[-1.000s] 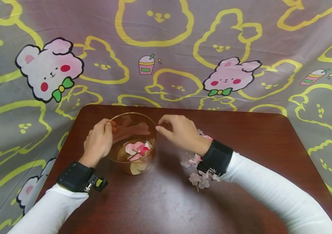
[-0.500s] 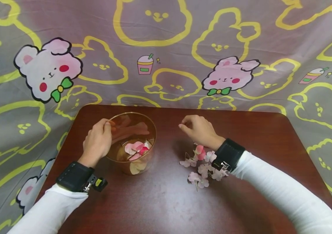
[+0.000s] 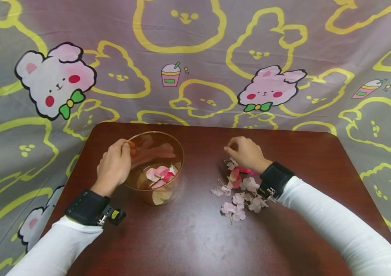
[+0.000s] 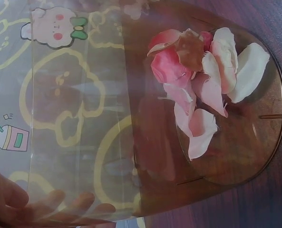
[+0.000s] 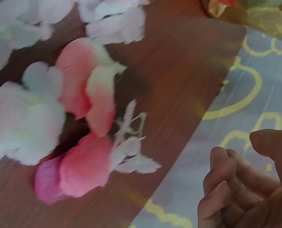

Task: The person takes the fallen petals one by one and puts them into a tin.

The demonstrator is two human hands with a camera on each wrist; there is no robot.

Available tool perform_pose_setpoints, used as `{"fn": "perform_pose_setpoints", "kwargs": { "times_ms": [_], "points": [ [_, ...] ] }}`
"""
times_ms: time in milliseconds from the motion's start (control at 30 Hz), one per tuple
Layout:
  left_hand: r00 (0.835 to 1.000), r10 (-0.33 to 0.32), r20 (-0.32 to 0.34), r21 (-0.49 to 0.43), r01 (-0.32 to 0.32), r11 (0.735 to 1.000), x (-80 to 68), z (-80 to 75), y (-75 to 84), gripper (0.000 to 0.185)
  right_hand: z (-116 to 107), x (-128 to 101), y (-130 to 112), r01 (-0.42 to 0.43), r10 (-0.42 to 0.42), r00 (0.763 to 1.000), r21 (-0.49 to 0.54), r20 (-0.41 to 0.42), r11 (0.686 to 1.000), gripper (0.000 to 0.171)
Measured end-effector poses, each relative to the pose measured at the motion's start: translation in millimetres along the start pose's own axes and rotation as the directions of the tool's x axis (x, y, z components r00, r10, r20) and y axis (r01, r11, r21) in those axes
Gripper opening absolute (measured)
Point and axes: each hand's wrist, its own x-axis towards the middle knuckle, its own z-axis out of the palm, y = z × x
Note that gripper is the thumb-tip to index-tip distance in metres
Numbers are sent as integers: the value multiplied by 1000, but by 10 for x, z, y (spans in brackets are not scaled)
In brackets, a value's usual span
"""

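Bucket: I see a see-through brown bucket (image 3: 145, 196) standing upright on the table.
In the bucket: Pink and white petals (image 4: 209, 90) lie at the bottom, some on top of others. A cream petal (image 3: 162, 196) shows through the bucket's front wall.
Left hand: I watch the left hand (image 3: 114, 163) hold the bucket at its left side. The fingers are bent around the rim, and I can see some of them through the wall.
Right hand: The right hand (image 3: 247, 151) is to the right of the bucket, well apart from it. Its fingers are loosely bent and the thumb sits away from them, with a gap between. I see nothing in its grip.
Loose flowers: Pale pink flowers (image 3: 250, 184) lie to the right of the bucket, below and near the right hand. Coral petals (image 5: 74, 78), a bright pink petal (image 5: 86, 164) and a purple-pink petal (image 5: 49, 180) lie among them.
Wrists: I see black bands (image 3: 86, 207) and white sleeves (image 3: 57, 245) on both arms, which reach in from the near side of the bucket.
Table: A shiny red-brown table (image 3: 195, 237) is under the bucket.
Cloth: A gray cloth (image 3: 202, 65) hangs behind the bucket, with yellow shapes and bunny faces (image 3: 268, 89) on it.
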Motion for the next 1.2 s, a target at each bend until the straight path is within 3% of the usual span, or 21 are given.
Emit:
{"fn": "perform_pose_setpoints", "kwargs": {
  "times_ms": [367,700,900,1200],
  "points": [
    [1000,-8,-4,6,8,1000,-1,1,-2,53,32,-11,316,-88,90,995,-37,54,995,30],
    [1000,-8,-13,5,8,1000,0,10,-3,53,45,-62,577,-116,133,982,-126,136,985,21],
    [1000,-7,-9,2,7,1000,-1,10,-9,53,96,-101,641,-149,178,968,-165,179,975,22],
    [1000,1,-15,-2,-1,1000,-6,7,-5,53,197,-122,698,-137,165,971,-162,171,977,24]
  ]
}}
